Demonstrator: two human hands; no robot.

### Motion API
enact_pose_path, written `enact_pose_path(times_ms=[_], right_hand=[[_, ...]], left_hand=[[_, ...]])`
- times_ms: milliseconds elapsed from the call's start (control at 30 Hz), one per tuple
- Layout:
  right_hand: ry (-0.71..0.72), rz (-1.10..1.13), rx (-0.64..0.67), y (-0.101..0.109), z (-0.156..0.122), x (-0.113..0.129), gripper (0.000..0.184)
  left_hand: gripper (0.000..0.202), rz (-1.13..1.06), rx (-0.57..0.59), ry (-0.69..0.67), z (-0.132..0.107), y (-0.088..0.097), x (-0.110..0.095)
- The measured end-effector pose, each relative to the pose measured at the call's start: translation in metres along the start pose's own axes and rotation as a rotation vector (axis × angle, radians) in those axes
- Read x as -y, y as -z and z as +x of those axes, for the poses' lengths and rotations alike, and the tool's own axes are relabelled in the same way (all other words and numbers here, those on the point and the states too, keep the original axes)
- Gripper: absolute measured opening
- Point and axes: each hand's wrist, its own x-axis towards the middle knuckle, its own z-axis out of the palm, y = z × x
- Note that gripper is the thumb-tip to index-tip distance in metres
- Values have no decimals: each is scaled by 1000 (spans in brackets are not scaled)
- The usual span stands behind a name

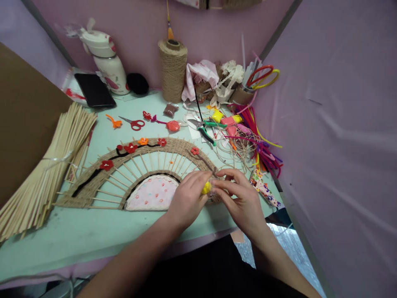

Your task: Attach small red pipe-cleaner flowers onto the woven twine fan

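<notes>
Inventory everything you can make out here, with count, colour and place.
Woven fan: 1, tan, table centre
Flowers: 5, four red, one orange, on the fan
Lump: 1, yellow, held right of centre
Stick bundle: 1, pale, left
Board: 1, brown, left edge
Water bottle: 1, white, back left
Flat slab: 1, black, beside the bottle
Twine spool: 1, brown, back centre
Small scissors: 1, red-handled, behind the fan
Pruning shears: 1, green-handled, behind the fan
Packets: several, coral, yellow, brown, behind the fan
Cloth: 1, pale pink, beside the spool
Pipe cleaners: many, mixed colours, right
Tabletop: 1, pale green, beneath
Left hand: 1, bare, on the lump
Right hand: 1, bare, on the lump
</notes>
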Motion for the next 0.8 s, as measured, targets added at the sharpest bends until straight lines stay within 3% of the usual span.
enact_pose_path(times_ms=[533, 600, 733, 800], right_hand=[[7, -56, -78, -10, 6, 4, 12], [-97, 52, -40, -7, 7, 3, 10], [-437, 554, 111, 10, 9, -7, 12], [-481, 641, 32, 19, 7, -14, 13]], left_hand=[[33, 33, 36, -46, 4, -1, -2], [33, 37, 58, -53, 5, 0, -2], [35, 52, 112, 24, 13, 1, -1], [34, 49, 125, 72, 20, 0, -2]])
